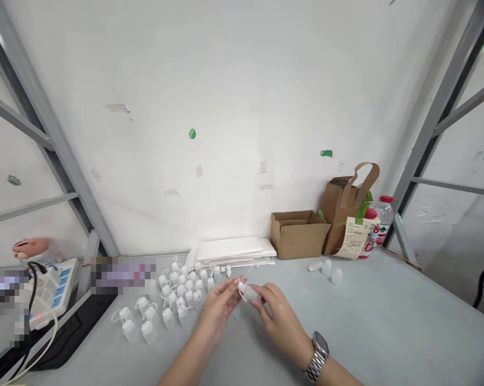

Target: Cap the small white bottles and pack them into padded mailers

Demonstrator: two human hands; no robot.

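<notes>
- While the right hand [280, 312] pinches the base end of a small translucent plastic bottle [250, 292] between thumb and fingers, the left hand [221, 301] pinches at its neck end.
- The bottle lies tilted between both hands, over the grey tabletop [370, 332], its neck pointing left.
- Left of the hands stand many small white bottles [169, 318], several with looped cap straps.
- Behind them lie stacked white flat packs [229, 249], just beside an open cardboard box [301, 241].
- A metal-band wristwatch [317, 362] circles the right wrist.
</notes>
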